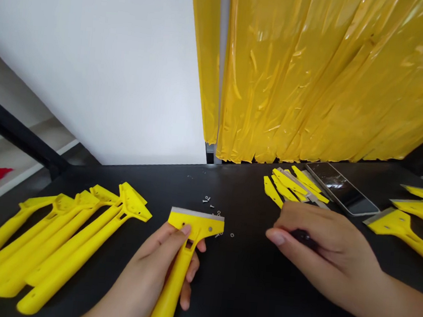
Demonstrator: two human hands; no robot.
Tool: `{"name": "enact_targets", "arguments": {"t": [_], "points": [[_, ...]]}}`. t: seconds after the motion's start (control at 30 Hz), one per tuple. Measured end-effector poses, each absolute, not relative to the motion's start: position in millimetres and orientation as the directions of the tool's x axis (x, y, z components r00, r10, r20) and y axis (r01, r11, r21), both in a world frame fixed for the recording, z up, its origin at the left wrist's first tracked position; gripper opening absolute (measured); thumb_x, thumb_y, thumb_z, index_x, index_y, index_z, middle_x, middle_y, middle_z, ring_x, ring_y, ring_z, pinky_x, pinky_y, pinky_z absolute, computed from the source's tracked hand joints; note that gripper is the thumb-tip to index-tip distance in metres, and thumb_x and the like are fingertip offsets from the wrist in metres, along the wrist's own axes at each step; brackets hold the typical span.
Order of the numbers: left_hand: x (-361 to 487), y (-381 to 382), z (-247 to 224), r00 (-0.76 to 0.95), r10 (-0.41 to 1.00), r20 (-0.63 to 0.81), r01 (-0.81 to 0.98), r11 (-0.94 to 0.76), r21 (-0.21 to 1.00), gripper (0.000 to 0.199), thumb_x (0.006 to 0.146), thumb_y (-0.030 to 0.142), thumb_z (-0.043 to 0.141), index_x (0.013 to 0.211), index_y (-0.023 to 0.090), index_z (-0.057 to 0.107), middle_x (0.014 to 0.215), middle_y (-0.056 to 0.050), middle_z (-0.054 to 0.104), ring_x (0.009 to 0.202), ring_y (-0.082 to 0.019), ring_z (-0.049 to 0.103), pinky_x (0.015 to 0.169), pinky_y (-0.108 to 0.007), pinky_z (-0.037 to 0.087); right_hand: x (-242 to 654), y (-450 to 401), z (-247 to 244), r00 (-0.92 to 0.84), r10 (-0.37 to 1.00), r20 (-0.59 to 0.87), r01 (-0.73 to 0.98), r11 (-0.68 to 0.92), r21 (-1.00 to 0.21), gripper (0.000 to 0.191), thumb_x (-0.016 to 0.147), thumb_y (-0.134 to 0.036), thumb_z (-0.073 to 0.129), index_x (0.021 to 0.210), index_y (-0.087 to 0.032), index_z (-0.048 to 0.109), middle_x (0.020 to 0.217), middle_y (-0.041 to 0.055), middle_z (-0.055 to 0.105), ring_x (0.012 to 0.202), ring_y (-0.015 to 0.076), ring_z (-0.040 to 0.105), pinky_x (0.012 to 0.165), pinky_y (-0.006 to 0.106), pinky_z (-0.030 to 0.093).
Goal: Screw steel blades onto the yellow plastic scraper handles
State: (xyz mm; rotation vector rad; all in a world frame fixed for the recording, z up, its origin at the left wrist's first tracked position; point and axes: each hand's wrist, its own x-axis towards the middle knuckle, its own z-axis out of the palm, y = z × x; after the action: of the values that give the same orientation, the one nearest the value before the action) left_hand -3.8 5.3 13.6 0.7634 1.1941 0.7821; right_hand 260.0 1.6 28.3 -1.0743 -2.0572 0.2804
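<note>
Gripping the yellow scraper (178,276) near its blade (197,213): left hand (154,257), above the black table (236,290), centre foreground. Right hand (332,245): curled round a dark object (305,237) (mostly hidden, identity unclear). Beyond the scraper: small fasteners (206,199); farther, yellow plates (289,181) beside a phone (343,188).

My one view looks from the person's head, forward and down across the black tabletop (236,290), with the left hand (157,258) and right hand (334,237) near in front and the yellow sheeting (309,78) beyond.
</note>
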Motion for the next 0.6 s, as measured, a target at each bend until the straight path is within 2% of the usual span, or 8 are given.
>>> {"name": "enact_targets", "arguments": {"t": [0.07,0.13,0.23,0.3,0.43,0.6], "points": [[-4.2,5.7,13.6,0.204,0.841,-0.501,-0.108,0.528,0.842,0.037,0.094,0.054,0.064,0.092,0.018,0.072,0.062,0.001,0.064,0.046,-0.013,0.053,0.042,-0.023,0.047,258.4,2.6,24.1,-0.405,0.753,0.519,0.667,0.632,-0.395,0.018,0.104,-0.017,0.053,0.090,-0.018,0.064,0.085,0.0038,0.063,0.076,0.0161,0.062,0.069,0.029,0.050],[-4.5,5.3,13.9,0.219,0.838,-0.500,-0.093,0.528,0.844,0.039,0.095,0.055,0.064,0.094,0.017,0.073,0.060,0.001,0.064,0.045,-0.012,0.053,0.044,-0.022,0.045,254.3,2.6,15.5,-0.477,0.762,0.438,0.727,0.622,-0.290,0.022,0.101,-0.009,0.047,0.108,-0.016,0.066,0.099,0.0083,0.065,0.086,0.0194,0.065,0.074,0.032,0.052],[-3.6,3.8,15.9,0.193,0.860,-0.472,-0.091,0.494,0.864,0.039,0.094,0.053,0.066,0.096,0.015,0.075,0.061,0.000,0.064,0.047,-0.011,0.052,0.046,-0.020,0.041,243.8,0.6,0.6,-0.543,0.785,0.298,0.778,0.604,-0.173,0.035,0.098,-0.005,0.048,0.125,-0.018,0.065,0.097,0.0057,0.066,0.078,0.0188,0.065,0.067,0.031,0.049],[-2.7,2.6,17.6,0.179,0.866,-0.466,-0.101,0.487,0.867,0.039,0.092,0.053,0.068,0.095,0.015,0.076,0.062,-0.001,0.065,0.048,-0.011,0.050,0.047,-0.020,0.040,236.3,-0.5,-7.1,-0.545,0.803,0.243,0.801,0.584,-0.133,0.028,0.099,-0.008,0.053,0.119,-0.020,0.068,0.091,0.0034,0.066,0.076,0.0195,0.064,0.065,0.032,0.046],[-2.2,0.9,19.8,0.198,0.853,-0.484,-0.106,0.509,0.854,0.040,0.092,0.054,0.067,0.097,0.015,0.076,0.063,-0.002,0.065,0.049,-0.013,0.050,0.047,-0.022,0.038,228.3,1.4,-16.7,-0.552,0.809,0.203,0.801,0.582,-0.141,0.014,0.099,-0.013,0.057,0.099,-0.021,0.069,0.085,0.0020,0.066,0.075,0.0203,0.060,0.064,0.033,0.040],[-2.8,-1.6,19.1,0.271,0.814,-0.513,-0.055,0.546,0.836,0.044,0.097,0.055,0.060,0.093,0.014,0.076,0.060,-0.002,0.063,0.044,-0.009,0.046,0.047,-0.022,0.033,230.5,7.8,-23.9,-0.556,0.813,0.173,0.789,0.582,-0.197,0.016,0.096,-0.010,0.056,0.088,-0.020,0.066,0.083,0.0039,0.065,0.073,0.0220,0.059,0.062,0.034,0.039]]}}
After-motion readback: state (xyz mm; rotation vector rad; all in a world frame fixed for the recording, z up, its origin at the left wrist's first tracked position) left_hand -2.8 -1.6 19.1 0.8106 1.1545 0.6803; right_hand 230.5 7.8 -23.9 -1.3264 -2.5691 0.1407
